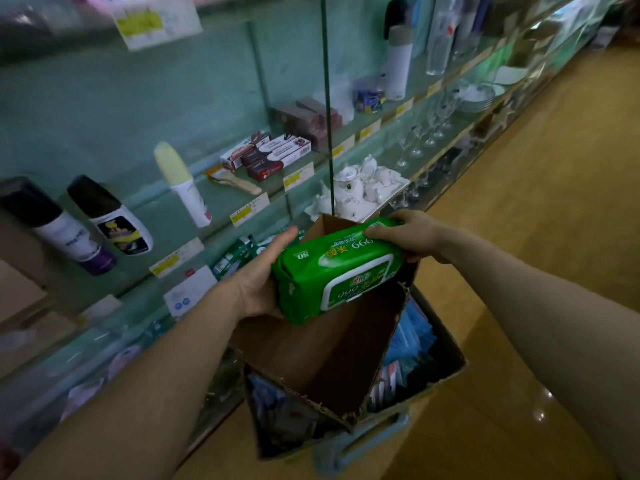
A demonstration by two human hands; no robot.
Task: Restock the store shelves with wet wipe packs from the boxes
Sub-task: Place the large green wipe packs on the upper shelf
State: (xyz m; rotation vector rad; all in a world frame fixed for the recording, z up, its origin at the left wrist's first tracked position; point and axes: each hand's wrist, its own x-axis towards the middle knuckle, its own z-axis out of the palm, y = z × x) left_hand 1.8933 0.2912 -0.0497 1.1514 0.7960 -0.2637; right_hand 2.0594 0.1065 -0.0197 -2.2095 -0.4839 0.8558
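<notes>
While one green wipe pack (pixel 337 268) hangs above the open cardboard box (pixel 322 351), the left hand (pixel 261 271) presses straight fingers flat on its left end and the right hand (pixel 412 235) curls over its right end. Glass shelf edges (pixel 207 237) crowd the left; bare floor (pixel 554 202) lies right.

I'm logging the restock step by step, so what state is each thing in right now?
Green plastic wet wipe pack: lid shut, held over the box.
Left grip: open, flat against pack's end.
Right grip: curled over pack's far end.
Brown cardboard box: open, flaps raised.
</notes>
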